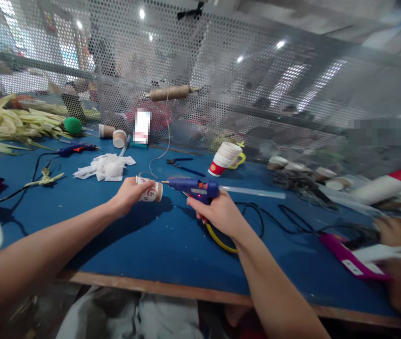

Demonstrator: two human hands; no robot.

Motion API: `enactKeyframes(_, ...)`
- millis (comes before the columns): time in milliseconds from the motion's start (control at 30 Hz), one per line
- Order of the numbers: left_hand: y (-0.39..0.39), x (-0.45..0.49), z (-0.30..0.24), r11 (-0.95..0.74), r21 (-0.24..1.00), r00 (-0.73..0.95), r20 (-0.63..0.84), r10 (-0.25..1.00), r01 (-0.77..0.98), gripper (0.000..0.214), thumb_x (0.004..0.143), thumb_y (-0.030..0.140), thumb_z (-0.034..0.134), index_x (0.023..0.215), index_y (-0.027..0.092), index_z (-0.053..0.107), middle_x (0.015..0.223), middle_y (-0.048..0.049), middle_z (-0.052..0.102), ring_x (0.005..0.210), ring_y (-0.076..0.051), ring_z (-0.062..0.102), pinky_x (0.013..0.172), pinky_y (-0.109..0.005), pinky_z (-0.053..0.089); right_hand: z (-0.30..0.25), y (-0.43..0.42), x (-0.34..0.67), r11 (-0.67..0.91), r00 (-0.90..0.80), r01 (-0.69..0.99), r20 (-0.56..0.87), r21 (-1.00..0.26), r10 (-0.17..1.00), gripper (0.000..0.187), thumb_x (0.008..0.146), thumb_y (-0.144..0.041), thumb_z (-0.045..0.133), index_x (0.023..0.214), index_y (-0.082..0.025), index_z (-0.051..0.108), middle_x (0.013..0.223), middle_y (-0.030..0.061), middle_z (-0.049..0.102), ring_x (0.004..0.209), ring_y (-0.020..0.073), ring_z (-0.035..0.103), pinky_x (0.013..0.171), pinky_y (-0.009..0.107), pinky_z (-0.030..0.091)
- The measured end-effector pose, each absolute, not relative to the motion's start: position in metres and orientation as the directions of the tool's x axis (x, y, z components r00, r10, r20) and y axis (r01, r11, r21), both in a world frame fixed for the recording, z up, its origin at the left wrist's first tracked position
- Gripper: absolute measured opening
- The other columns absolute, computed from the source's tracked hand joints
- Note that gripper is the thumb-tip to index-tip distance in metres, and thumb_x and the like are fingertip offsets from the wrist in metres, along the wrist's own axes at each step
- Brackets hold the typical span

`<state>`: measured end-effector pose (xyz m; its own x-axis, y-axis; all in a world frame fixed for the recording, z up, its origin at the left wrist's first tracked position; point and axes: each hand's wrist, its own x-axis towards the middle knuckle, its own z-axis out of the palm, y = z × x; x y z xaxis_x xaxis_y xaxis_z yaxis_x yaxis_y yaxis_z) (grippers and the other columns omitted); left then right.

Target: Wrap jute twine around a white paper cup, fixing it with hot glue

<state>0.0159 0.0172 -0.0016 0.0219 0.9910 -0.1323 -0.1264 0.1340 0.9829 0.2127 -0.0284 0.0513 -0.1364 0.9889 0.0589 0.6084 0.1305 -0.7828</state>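
Single head-worn view, facing forward and down across a blue table (151, 249) from close above its near edge, with the left hand (131, 194) and right hand (223, 212) about mid-frame and a perforated screen (221, 70) spanning the top.

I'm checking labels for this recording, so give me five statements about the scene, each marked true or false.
1. The left grip holds a paper cup. True.
2. The right grip holds a hammer. False: the right grip holds a glue gun.
3. The glue gun's nozzle points toward the paper cup. True.
4. The pliers lie on the table. True.
5. The twine lies on the table. False: the twine is up by the mesh.
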Motion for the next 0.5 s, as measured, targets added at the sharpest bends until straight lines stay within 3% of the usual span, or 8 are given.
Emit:
enactKeyframes(233,0.0184,0.0164,-0.0053,0.164,0.985,0.068,-0.16,0.985,-0.046,0.019,0.06,0.028,0.066,0.062,0.01,0.063,0.056,-0.0044,0.062,0.049,-0.012,0.053,0.049,-0.022,0.039,0.0437,-0.0295,0.2094,0.29,-0.204,0.771,0.212,-0.568,0.956,0.025,0.072,-0.032,0.054,0.05,-0.02,0.05,0.044,0.0,0.053,0.048,0.0152,0.053,0.046,0.026,0.041)
enactKeyframes(500,0.0207,0.018,-0.0079,0.2,0.978,0.091,-0.206,0.974,0.065,0.017,0.063,0.028,0.063,0.06,0.011,0.06,0.054,-0.0027,0.06,0.048,-0.012,0.053,0.05,-0.023,0.038,0.0465,-0.0286,0.2116,0.309,-0.266,0.784,0.159,-0.539,0.951,0.029,0.072,-0.031,0.052,0.046,-0.02,0.045,0.041,-0.0015,0.049,0.045,0.0124,0.048,0.046,0.024,0.038)
